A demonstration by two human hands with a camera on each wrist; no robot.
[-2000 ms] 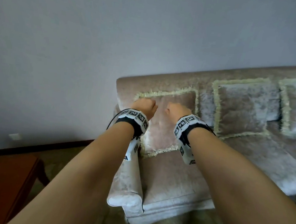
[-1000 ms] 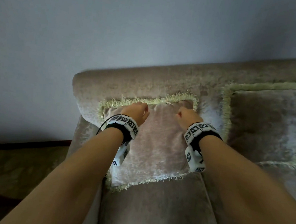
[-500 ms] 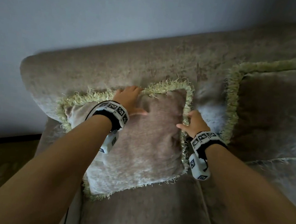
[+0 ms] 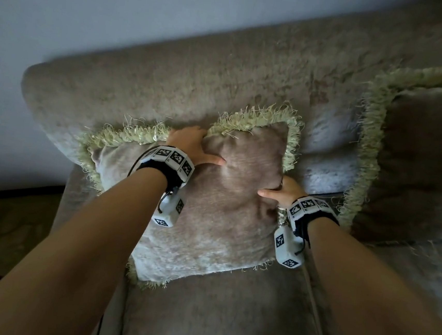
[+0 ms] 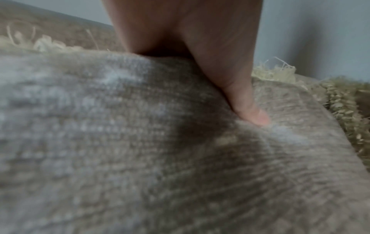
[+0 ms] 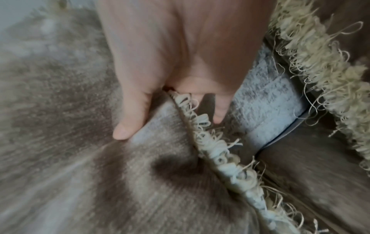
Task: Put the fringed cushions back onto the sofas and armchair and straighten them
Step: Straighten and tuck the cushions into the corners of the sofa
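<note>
Head | left hand (image 4: 189,145), right hand (image 4: 283,191) grip cushion (image 4: 217,221) | fingers hidden behind edges

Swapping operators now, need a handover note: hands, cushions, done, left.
Left hand grips the top edge of the corner cushion, thumb on its face.
Right hand pinches its fringed right edge.
The cushion leans against the sofa back, tilted and dented.
A second cushion stands to its right.
Done: both are on the sofa.
Left: square up the held one; other seats out of view.
</note>
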